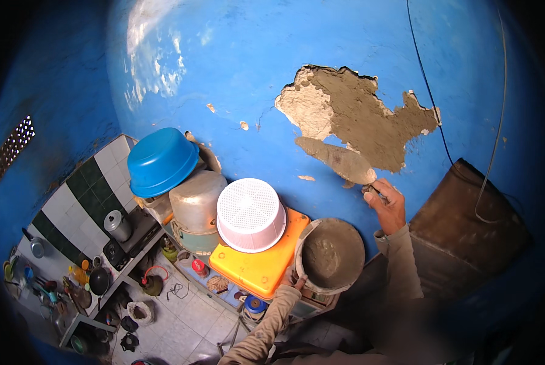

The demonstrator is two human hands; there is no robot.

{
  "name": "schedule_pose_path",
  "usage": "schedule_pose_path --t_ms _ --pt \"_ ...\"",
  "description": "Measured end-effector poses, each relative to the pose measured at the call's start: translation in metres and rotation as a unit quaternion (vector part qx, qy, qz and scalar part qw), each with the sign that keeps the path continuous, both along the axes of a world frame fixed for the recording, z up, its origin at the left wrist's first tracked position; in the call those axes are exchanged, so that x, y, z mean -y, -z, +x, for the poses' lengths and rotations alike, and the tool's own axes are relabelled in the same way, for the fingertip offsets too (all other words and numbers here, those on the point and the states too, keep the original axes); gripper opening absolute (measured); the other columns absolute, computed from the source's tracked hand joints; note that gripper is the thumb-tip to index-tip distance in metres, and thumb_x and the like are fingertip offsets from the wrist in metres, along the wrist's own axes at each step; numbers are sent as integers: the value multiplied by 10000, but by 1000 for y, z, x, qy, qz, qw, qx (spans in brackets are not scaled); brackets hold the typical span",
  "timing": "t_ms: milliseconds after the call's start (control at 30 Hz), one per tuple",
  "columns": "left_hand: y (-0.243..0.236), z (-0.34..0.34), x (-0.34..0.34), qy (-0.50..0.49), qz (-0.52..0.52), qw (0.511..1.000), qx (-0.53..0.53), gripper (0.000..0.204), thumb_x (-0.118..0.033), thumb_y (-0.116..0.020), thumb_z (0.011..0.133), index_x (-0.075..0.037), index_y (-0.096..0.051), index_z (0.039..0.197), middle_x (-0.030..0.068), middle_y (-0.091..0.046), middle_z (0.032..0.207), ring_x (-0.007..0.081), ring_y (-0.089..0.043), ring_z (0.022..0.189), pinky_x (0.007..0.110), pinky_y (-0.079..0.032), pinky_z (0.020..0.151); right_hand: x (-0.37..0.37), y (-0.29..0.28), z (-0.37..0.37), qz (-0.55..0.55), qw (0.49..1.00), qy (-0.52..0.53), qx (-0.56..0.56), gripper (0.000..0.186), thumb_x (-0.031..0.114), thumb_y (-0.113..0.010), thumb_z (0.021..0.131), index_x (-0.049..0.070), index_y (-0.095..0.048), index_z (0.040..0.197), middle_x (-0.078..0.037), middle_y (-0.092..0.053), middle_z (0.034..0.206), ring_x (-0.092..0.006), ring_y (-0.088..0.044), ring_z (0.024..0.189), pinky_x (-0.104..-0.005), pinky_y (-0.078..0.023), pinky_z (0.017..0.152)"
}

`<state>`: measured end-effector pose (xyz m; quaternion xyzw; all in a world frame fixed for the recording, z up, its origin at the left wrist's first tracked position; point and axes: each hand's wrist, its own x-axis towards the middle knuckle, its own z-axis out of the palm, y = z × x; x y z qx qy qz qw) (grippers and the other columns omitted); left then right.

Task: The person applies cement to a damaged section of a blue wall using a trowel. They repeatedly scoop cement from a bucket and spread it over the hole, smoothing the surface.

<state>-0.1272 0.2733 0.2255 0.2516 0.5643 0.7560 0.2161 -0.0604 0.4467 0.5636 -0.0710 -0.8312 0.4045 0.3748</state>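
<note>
Right hand (388, 207) raised, forearm upright, closed around trowel (336, 159) | left hand (295, 281) low, gripping bucket (353, 244) edge

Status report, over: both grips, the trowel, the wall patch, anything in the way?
Right grip on trowel. Left grip at bucket rim. Wall patch mostly mortared, left part bare. Dark cable hangs by its right edge.

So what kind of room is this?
It looks like a kitchen, probably in a home: there's a silver pot, a black pan and a white colander.
</note>
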Motion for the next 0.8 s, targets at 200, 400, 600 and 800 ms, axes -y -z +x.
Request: schedule_pose_path --t_ms 200,400,600,800 --pt "-11 1 1 -30 -12 998 -51 445 -92 -636 812 -5 -440 1201 62 -586 942 140 -551 813 262 -450 728 7 -3 5 -83 994 -66 35 287 100 -608 807 -68 -593 1039 -57 -563 931 -112 -518 785 -236 -436 646" --pt "1 2 2 -28 -40 998 -32 464 -86 -640 806 0 -434 1213 62 -578 949 134 -546 810 254 -452 710 -14 -13 -27 -205 968 -105 97 314 145 -594 825 -37 -578 1080 -85 -597 887 -120 -554 718 -245 -460 511" --pt "-24 5 -2 -41 25 998 -50 488 -113 -651 798 8 -430 1217 34 -559 885 111 -512 722 250 -439 642 -120 -34 -79 -275 948 -6 159 253 162 -546 863 -31 -561 1026 -91 -613 810 -117 -550 591 -266 -449 351" --pt "20 1 -4 -39 20 999 7 434 -134 -663 793 -7 -464 1157 0 -521 774 80 -470 633 221 -395 548 -102 -42 -51 -234 954 53 182 211 212 -515 892 9 -545 941 -82 -599 762 -108 -520 551 -258 -414 340"
